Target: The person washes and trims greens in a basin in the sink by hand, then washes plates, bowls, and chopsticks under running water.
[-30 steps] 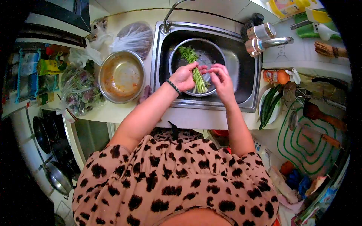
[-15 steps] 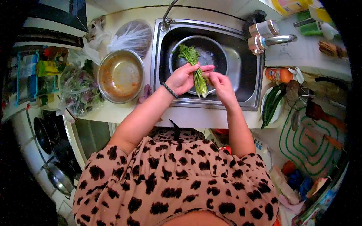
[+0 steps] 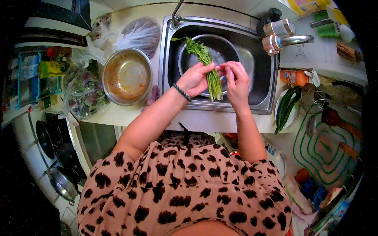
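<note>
Over a metal bowl (image 3: pixel 225 51) in the sink (image 3: pixel 212 106), near the counter's (image 3: pixel 197 124) front edge, a left hand (image 3: pixel 193 80) grips a bunch of greens (image 3: pixel 214 85). The right hand (image 3: pixel 239 80) curls its fingers beside it; whether they pinch anything is unclear.

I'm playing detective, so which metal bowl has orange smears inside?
The metal bowl on the counter, left of the sink: its inside is smeared orange-brown. The other bowl, in the sink beneath the leafy greens, shows no such smears.

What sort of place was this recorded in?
Most likely a home kitchen: there's a rectangular stainless-steel sink, a round silver metal bowl with reddish-brown stains, and a bunch of leafy green stalks in the left hand.
</note>
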The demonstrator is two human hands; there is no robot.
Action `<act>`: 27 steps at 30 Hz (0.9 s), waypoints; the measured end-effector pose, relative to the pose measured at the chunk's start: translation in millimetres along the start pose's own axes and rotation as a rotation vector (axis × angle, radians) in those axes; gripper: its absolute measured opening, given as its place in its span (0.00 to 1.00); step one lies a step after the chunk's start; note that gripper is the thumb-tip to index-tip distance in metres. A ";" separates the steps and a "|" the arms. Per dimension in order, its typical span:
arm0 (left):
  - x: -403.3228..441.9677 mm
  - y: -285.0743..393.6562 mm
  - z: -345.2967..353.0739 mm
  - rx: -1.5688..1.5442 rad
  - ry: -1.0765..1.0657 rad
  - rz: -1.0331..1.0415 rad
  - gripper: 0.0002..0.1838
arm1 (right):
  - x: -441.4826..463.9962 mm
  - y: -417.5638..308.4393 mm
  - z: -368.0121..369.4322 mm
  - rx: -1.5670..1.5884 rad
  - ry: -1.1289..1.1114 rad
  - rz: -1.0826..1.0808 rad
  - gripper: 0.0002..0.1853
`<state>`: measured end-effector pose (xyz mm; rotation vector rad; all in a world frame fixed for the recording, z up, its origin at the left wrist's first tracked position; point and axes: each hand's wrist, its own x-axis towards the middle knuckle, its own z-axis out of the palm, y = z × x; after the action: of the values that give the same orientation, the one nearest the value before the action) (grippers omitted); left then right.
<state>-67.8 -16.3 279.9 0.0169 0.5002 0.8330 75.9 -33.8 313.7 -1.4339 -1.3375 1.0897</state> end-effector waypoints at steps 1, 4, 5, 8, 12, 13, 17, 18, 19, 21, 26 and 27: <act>0.2 -1.6 -1.6 -0.002 0.002 -0.002 0.08 | 0.7 1.6 -1.1 -0.001 -0.001 0.003 0.07; 2.6 -7.4 -10.1 -0.006 -0.022 0.004 0.08 | 7.8 11.6 -5.1 -0.638 0.040 -0.397 0.08; 4.5 -9.0 -11.6 0.008 -0.045 -0.005 0.08 | 8.5 20.0 -5.1 -0.553 -0.025 -0.266 0.09; 6.1 -13.5 -14.2 0.046 -0.036 -0.001 0.08 | 11.4 35.5 -8.7 -0.385 -0.170 -0.073 0.12; 4.5 -15.6 -13.0 0.014 0.007 0.014 0.08 | -1.4 3.1 4.6 -0.650 0.076 -0.263 0.18; 4.7 -15.6 -10.8 0.022 0.008 0.035 0.06 | -4.2 -0.6 4.3 -0.589 0.099 -0.315 0.15; 3.4 -14.5 -12.3 0.057 0.086 0.071 0.05 | -11.1 -4.5 1.7 -0.607 -0.039 -0.459 0.10; 4.7 -13.0 -17.4 -0.005 0.040 0.006 0.05 | -12.4 -2.0 1.7 -0.670 -0.142 -0.488 0.09; 6.2 -12.4 -21.7 -0.067 -0.007 -0.056 0.04 | -12.5 0.2 3.2 -0.692 -0.123 -0.490 0.08; 2.7 -12.0 -14.2 -0.046 0.029 -0.034 0.05 | -11.1 5.5 1.9 -0.687 -0.111 -0.480 0.07; 2.5 -21.7 -12.0 0.166 0.142 0.015 0.05 | -9.7 3.5 3.5 -0.743 -0.145 -0.417 0.07; 2.0 -22.1 -11.8 0.174 0.170 0.038 0.06 | -8.8 2.2 5.6 -0.796 -0.172 -0.437 0.07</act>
<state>-56.2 -32.0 264.0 0.1165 0.7335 0.8297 70.6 -42.6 310.6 -1.4771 -2.2357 0.3933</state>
